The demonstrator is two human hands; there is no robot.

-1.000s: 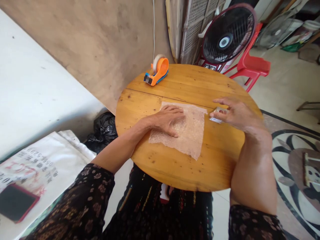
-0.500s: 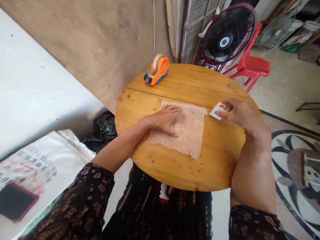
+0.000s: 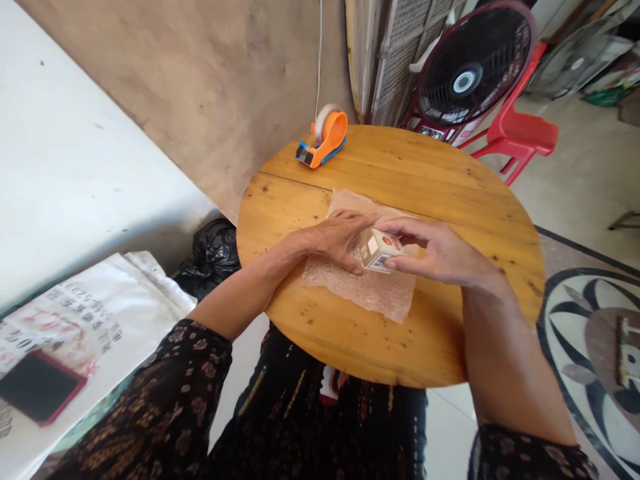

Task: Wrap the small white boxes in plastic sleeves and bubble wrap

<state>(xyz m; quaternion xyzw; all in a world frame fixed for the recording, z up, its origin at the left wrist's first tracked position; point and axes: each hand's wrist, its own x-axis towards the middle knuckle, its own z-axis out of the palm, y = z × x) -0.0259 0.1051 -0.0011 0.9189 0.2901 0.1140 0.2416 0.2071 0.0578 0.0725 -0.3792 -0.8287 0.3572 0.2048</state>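
A sheet of clear bubble wrap (image 3: 373, 293) lies flat on the round wooden table (image 3: 450, 200). My left hand (image 3: 337, 238) rests palm down on the sheet's left part, fingers stretched out. My right hand (image 3: 433, 253) grips a small white box with red print (image 3: 380, 249) between thumb and fingers, holding it over the middle of the sheet, right beside my left fingertips. Whether the box touches the wrap I cannot tell.
An orange and blue tape dispenser (image 3: 323, 140) sits at the table's far edge. Behind stand a black fan (image 3: 473, 67) and a red plastic chair (image 3: 520, 137). A black bag (image 3: 210, 257) lies on the floor left of the table, beside a printed white sack (image 3: 75, 333).
My right hand picked the small box up from the table's right side and carried it left over the bubble wrap. My left hand stayed on the sheet.
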